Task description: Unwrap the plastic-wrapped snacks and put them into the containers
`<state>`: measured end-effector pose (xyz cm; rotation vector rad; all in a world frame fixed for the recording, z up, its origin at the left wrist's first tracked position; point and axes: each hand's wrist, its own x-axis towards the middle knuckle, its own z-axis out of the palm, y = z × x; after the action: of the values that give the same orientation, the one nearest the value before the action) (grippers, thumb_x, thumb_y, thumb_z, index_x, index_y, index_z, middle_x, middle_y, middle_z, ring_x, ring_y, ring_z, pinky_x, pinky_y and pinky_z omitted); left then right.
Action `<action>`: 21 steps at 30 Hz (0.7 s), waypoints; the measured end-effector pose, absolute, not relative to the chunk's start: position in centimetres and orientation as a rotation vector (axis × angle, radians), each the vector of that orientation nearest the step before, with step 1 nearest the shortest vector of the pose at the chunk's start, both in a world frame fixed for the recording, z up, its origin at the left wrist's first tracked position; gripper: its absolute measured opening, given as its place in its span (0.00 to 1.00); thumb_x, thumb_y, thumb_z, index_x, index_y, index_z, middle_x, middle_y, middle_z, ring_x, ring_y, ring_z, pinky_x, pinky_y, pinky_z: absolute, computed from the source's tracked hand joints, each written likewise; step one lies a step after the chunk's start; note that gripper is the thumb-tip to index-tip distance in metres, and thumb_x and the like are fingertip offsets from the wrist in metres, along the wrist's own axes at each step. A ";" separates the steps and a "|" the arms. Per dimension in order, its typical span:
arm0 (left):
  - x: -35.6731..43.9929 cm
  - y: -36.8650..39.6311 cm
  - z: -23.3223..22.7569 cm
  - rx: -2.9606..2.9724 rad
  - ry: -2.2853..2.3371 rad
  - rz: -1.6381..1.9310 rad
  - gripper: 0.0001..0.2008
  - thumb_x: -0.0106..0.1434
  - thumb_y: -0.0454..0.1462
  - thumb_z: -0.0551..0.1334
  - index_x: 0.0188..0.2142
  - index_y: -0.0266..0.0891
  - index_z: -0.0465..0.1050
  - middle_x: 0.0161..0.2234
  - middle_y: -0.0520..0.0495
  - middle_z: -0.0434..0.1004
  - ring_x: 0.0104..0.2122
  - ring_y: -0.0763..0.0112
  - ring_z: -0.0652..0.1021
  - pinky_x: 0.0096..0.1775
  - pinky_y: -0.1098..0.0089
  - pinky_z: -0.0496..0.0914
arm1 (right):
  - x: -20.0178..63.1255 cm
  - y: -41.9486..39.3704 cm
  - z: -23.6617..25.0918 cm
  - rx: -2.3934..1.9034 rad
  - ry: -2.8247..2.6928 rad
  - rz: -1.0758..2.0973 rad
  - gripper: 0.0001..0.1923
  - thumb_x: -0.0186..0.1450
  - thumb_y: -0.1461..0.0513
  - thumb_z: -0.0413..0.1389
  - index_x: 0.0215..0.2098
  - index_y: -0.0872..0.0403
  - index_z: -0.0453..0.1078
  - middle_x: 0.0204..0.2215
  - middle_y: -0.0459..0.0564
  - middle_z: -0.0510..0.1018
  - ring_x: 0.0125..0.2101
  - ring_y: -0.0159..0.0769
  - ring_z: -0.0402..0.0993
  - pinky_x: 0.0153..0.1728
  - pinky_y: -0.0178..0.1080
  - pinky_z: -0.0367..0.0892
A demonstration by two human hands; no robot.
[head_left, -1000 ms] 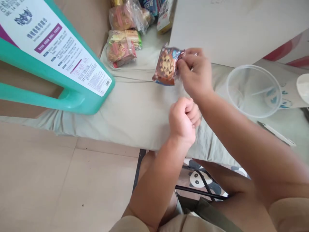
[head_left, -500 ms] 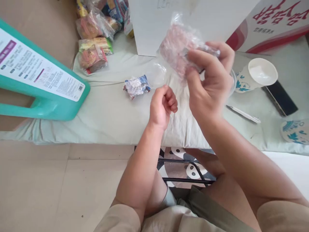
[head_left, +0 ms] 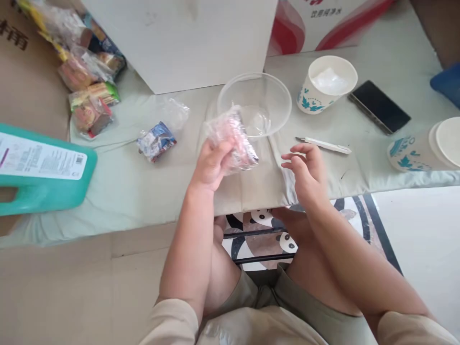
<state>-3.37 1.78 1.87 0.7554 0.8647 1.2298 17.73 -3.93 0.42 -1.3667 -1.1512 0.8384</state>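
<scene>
A second ago the right hand [head_left: 305, 170] held a cookie packet up. That cookie packet [head_left: 156, 141] now lies on the tabletop [head_left: 151, 177], and nobody touches it. Half a second ago the right hand held a pink snack bag. Now the left hand [head_left: 210, 165] holds the pink snack bag [head_left: 233, 141], and the right hand has let go and hangs open beside it.
</scene>
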 end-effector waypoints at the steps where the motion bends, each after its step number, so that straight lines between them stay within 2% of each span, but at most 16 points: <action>1: -3.5 2.1 1.7 0.743 0.898 1.276 0.23 0.46 0.49 0.79 0.36 0.41 0.78 0.31 0.52 0.82 0.32 0.69 0.83 0.36 0.72 0.79 | 17.8 -3.4 0.2 -1.372 -1.124 0.888 0.06 0.68 0.58 0.56 0.43 0.48 0.68 0.42 0.47 0.74 0.42 0.35 0.79 0.41 0.41 0.77; 4: -3.4 2.8 1.6 0.732 0.947 1.284 0.22 0.44 0.48 0.79 0.34 0.41 0.79 0.29 0.52 0.82 0.30 0.69 0.82 0.35 0.72 0.79 | 17.5 -2.3 -0.1 -1.338 -1.140 0.959 0.06 0.67 0.58 0.55 0.42 0.49 0.67 0.41 0.48 0.76 0.43 0.37 0.78 0.45 0.44 0.75; 8: -2.1 3.6 1.7 0.718 0.951 1.252 0.21 0.46 0.49 0.77 0.37 0.43 0.80 0.35 0.49 0.86 0.38 0.63 0.84 0.35 0.70 0.80 | 18.4 -1.8 -0.5 -1.397 -1.202 0.938 0.06 0.67 0.58 0.54 0.41 0.50 0.67 0.41 0.51 0.78 0.45 0.39 0.77 0.48 0.46 0.74; 10: -1.4 3.9 1.7 0.679 0.999 1.331 0.17 0.50 0.48 0.75 0.36 0.44 0.79 0.37 0.49 0.86 0.41 0.63 0.85 0.36 0.70 0.80 | 19.8 -1.8 -0.7 -1.441 -1.240 0.849 0.06 0.67 0.58 0.53 0.42 0.50 0.67 0.41 0.52 0.78 0.44 0.40 0.78 0.48 0.47 0.75; 13: -0.6 4.1 1.6 0.608 1.122 1.436 0.11 0.56 0.47 0.70 0.33 0.44 0.77 0.33 0.51 0.85 0.38 0.65 0.85 0.36 0.71 0.79 | 22.7 -1.6 -1.0 -1.592 -1.379 0.553 0.08 0.66 0.61 0.52 0.43 0.51 0.69 0.41 0.54 0.80 0.44 0.43 0.79 0.49 0.49 0.74; 15: -0.4 3.8 1.7 0.562 1.152 1.410 0.11 0.58 0.47 0.69 0.32 0.43 0.76 0.31 0.51 0.84 0.35 0.66 0.85 0.34 0.72 0.79 | 24.7 -1.4 -1.5 -1.742 -1.483 0.294 0.13 0.64 0.64 0.52 0.47 0.52 0.71 0.45 0.57 0.81 0.48 0.47 0.78 0.54 0.53 0.71; 18: 0.0 2.8 2.1 0.559 1.129 1.216 0.13 0.54 0.46 0.71 0.34 0.41 0.77 0.32 0.49 0.85 0.32 0.64 0.85 0.31 0.69 0.80 | 26.9 -1.0 -2.2 -1.967 -1.546 0.064 0.22 0.63 0.64 0.54 0.55 0.55 0.71 0.59 0.64 0.76 0.59 0.56 0.72 0.62 0.61 0.63; 21: 0.6 1.7 2.5 0.626 1.109 1.030 0.18 0.51 0.44 0.74 0.39 0.39 0.77 0.34 0.47 0.85 0.32 0.60 0.85 0.33 0.65 0.82 | 28.1 -0.8 -2.6 -2.091 -1.560 0.098 0.16 0.65 0.62 0.53 0.50 0.54 0.74 0.59 0.63 0.76 0.60 0.58 0.71 0.62 0.63 0.61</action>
<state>0.59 1.71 2.51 0.6258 1.1094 1.0298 28.07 -0.80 -2.60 -2.0909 -1.5603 0.0978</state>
